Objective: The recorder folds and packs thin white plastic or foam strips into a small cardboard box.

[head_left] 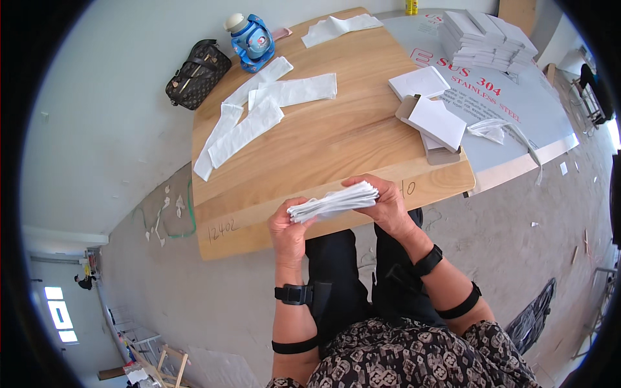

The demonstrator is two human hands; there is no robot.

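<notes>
Above the worktop's (349, 139) near edge, a sheaf of folded white strips (334, 202) is held level between two bare hands. The left hand (288, 218) pinches one end, thumb on the near side; the right hand (388, 205) grips the other, slightly higher. Loose white strips (246, 136) overlap near the left edge, and another strip (341, 30) lies by the far corner. White cardboard boxes (440, 119) lie across the right edge, one flap open. A blue bottle (253, 44) stands near a brown handbag (198, 75) by the far-left edge.
</notes>
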